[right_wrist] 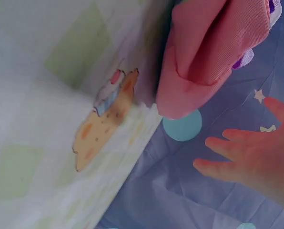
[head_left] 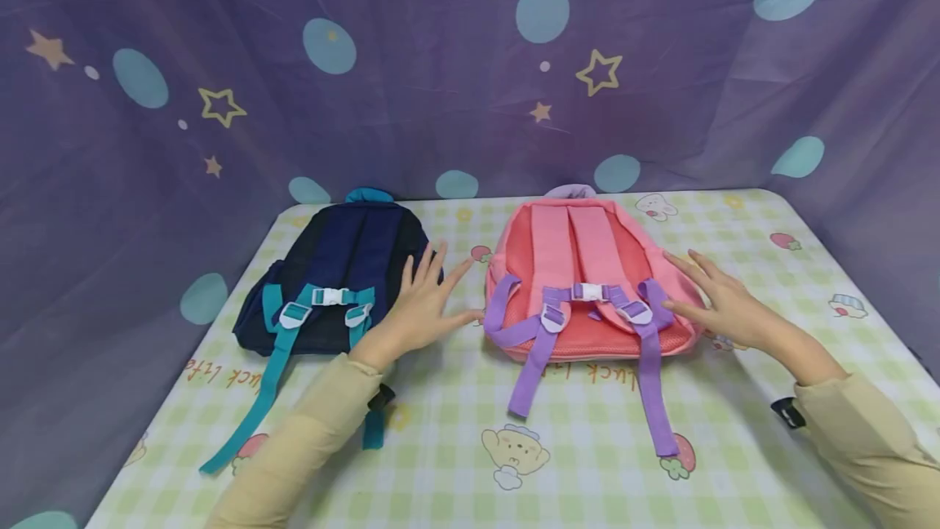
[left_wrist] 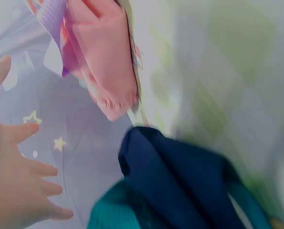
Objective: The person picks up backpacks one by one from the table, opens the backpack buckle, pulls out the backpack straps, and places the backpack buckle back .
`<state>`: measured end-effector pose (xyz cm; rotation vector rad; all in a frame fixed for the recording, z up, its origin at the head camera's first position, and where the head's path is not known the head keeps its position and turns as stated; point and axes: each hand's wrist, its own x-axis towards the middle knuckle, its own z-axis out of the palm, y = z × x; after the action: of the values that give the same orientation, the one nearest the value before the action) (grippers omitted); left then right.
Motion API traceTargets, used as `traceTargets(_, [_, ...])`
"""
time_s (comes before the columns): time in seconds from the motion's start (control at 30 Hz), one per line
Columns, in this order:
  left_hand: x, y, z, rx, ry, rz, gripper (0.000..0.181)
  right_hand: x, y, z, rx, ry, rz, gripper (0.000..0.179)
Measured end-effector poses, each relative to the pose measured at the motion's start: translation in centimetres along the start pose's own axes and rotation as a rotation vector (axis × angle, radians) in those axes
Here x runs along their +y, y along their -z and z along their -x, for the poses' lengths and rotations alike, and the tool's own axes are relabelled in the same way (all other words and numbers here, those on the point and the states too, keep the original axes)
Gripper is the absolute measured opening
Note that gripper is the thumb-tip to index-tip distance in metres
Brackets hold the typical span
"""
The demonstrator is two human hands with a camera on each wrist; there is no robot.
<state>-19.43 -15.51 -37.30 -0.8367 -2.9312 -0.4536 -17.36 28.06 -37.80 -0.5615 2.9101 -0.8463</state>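
Currently: navy backpack (head_left: 334, 251) and pink backpack (head_left: 605, 260) side by side on the table (head_left: 587, 484).

Both lie straps-up, tops near the back edge, close to the curtain (head_left: 441, 88). The navy backpack sits near the table's left edge; a narrow gap separates it from the pink one. Left hand (head_left: 420, 304): above the navy backpack's right edge, fingers straight and apart. Right hand (head_left: 727, 304): at the pink backpack's right edge, fingers straight and apart. Room for movement: a wide strip at the right and a broad front strip, crossed by teal straps (head_left: 272, 378) and purple straps (head_left: 652, 394).
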Motion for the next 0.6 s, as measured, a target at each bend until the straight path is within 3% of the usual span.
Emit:
traceTargets(0.33, [2.4, -1.4, -0.7, -0.016, -0.117, 0.107, 0.071, 1.0, -0.5, 0.0, -0.022, 0.019, -0.224, 0.076])
traceTargets(0.6, [4.1, -2.8, -0.8, -0.077, -0.177, 0.204, 0.06, 1.7, -0.8, 0.1, -0.035, 0.008, -0.279, 0.074])
